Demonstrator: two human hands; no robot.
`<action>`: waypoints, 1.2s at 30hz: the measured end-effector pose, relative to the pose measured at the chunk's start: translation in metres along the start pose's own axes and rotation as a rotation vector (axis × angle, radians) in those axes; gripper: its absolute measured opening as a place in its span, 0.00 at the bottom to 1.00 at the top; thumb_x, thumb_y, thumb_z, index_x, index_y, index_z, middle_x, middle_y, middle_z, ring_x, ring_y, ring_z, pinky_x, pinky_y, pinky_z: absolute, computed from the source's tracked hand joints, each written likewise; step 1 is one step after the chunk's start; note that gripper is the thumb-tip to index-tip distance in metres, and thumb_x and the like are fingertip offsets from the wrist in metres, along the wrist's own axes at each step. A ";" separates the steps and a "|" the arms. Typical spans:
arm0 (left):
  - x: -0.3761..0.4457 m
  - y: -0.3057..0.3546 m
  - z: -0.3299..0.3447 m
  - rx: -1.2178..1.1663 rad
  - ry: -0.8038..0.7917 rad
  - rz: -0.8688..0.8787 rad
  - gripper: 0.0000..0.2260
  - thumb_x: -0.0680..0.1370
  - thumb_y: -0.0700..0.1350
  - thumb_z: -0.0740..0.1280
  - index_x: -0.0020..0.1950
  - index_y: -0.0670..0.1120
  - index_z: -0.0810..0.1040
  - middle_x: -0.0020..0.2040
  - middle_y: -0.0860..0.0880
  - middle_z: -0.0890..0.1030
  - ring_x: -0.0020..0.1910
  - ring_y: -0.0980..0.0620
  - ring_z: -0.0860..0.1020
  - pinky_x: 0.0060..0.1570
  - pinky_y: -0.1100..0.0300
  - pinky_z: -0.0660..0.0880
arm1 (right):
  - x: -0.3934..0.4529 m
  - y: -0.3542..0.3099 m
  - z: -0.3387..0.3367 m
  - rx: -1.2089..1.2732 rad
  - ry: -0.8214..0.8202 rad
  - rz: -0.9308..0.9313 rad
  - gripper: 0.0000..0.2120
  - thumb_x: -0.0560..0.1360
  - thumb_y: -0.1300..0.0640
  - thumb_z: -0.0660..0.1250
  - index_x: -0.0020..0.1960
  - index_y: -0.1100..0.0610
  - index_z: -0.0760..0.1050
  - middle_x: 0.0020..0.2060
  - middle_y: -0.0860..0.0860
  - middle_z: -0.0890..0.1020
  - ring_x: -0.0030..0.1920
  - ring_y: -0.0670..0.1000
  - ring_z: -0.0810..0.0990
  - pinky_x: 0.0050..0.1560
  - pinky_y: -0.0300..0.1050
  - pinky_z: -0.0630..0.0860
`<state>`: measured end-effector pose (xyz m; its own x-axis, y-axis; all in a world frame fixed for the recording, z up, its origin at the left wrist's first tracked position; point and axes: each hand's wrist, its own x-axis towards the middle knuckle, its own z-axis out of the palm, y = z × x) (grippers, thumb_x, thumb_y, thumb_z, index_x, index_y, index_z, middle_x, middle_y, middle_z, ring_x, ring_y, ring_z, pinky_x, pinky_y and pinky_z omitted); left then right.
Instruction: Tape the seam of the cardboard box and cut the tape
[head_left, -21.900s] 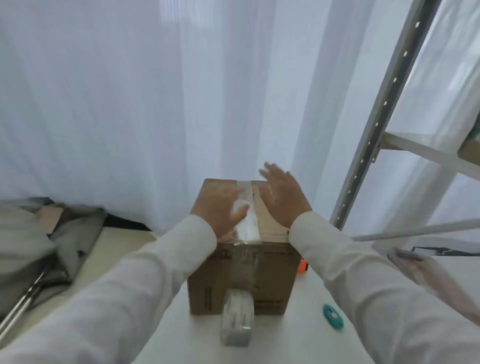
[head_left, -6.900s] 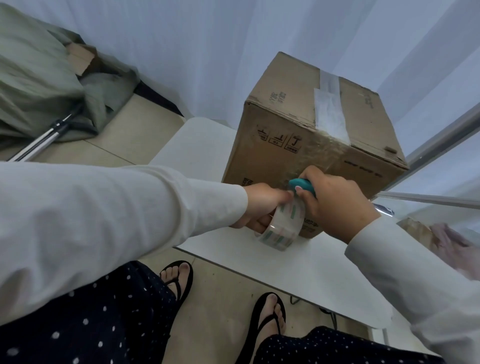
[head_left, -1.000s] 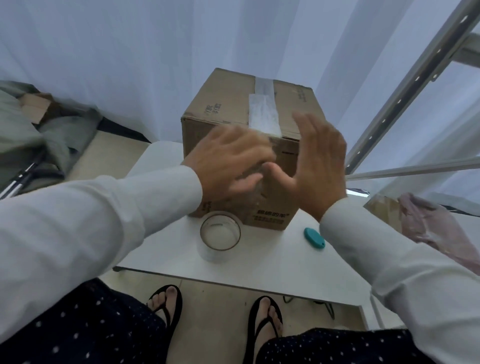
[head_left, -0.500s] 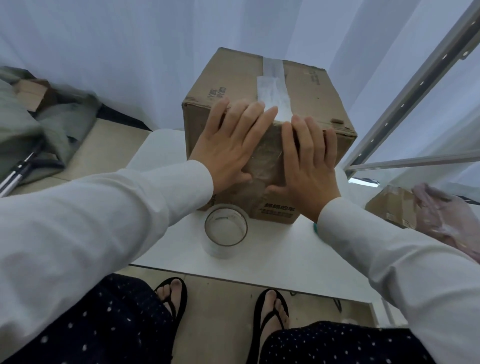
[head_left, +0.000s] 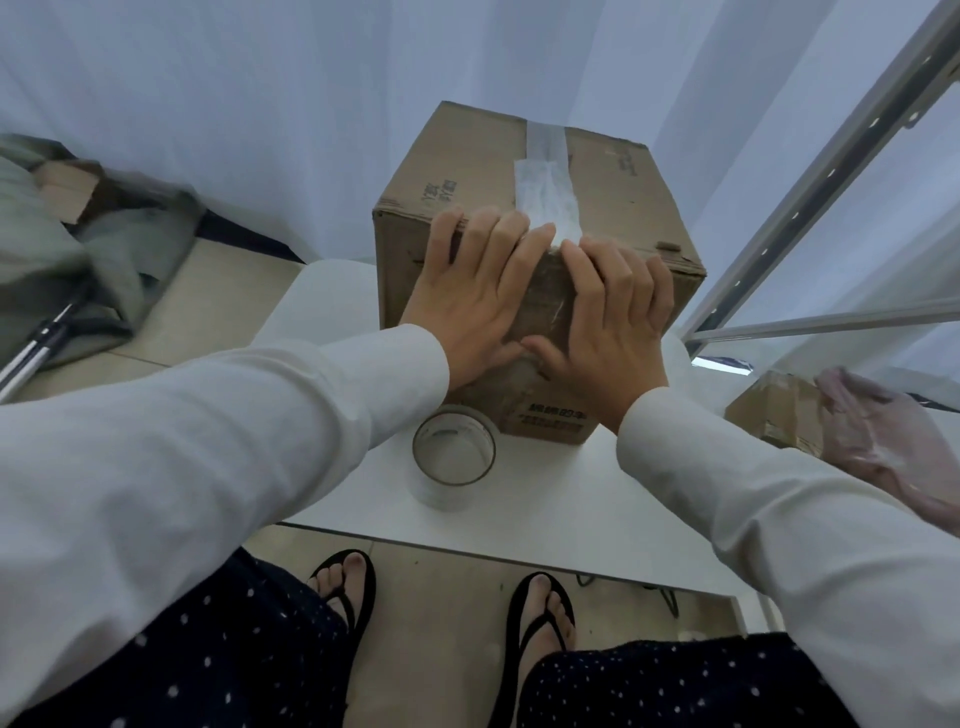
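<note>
One cardboard box (head_left: 467, 171) stands on the far part of one small white table (head_left: 540, 499), its near face turned to the person and its top seam running from near to far. A single strip of clear tape (head_left: 545, 179) lies along that seam, its long axis pointing away from the person, and folds over the near top edge between the two hands. The left hand (head_left: 470, 301) lies flat on the near face to the left of the strip, fingers straight and reaching up to the top edge, grasping nothing; the right hand (head_left: 608, 317) presses the same face just right of it, fingers slightly bent over the edge, also holding nothing. Both hands are equally near, so any further smoothing would run down or outward from the strip. One tape roll (head_left: 453, 456) stands on the table just near of the box, below the left wrist, apparently free of the strip. No cutter is in view.
</note>
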<state>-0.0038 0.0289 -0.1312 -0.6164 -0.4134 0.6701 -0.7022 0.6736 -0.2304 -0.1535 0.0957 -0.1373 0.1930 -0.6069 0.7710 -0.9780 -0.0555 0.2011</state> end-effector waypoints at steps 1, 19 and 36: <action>0.000 0.000 0.000 0.007 -0.006 0.012 0.42 0.65 0.65 0.66 0.67 0.41 0.55 0.61 0.45 0.58 0.61 0.43 0.59 0.63 0.44 0.52 | -0.001 0.002 0.000 -0.009 -0.016 -0.014 0.35 0.69 0.40 0.65 0.66 0.58 0.57 0.62 0.54 0.60 0.64 0.57 0.61 0.68 0.53 0.49; 0.009 -0.036 -0.040 -0.286 0.029 0.249 0.21 0.68 0.44 0.61 0.61 0.44 0.72 0.59 0.44 0.78 0.61 0.46 0.65 0.59 0.52 0.60 | -0.052 -0.056 -0.002 0.188 -1.226 -0.486 0.27 0.71 0.44 0.66 0.66 0.54 0.68 0.66 0.53 0.71 0.72 0.54 0.56 0.71 0.50 0.46; -0.007 -0.004 -0.077 -0.946 -0.796 -0.035 0.34 0.65 0.61 0.72 0.68 0.50 0.69 0.56 0.57 0.73 0.56 0.58 0.71 0.57 0.64 0.68 | 0.005 -0.039 -0.095 1.877 -0.914 1.465 0.29 0.75 0.43 0.48 0.61 0.65 0.71 0.47 0.61 0.78 0.44 0.57 0.78 0.42 0.48 0.78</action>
<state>0.0308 0.0763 -0.0812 -0.8797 -0.4748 -0.0265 -0.3934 0.6953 0.6015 -0.1074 0.1699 -0.0842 0.1129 -0.8605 -0.4968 0.4241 0.4939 -0.7591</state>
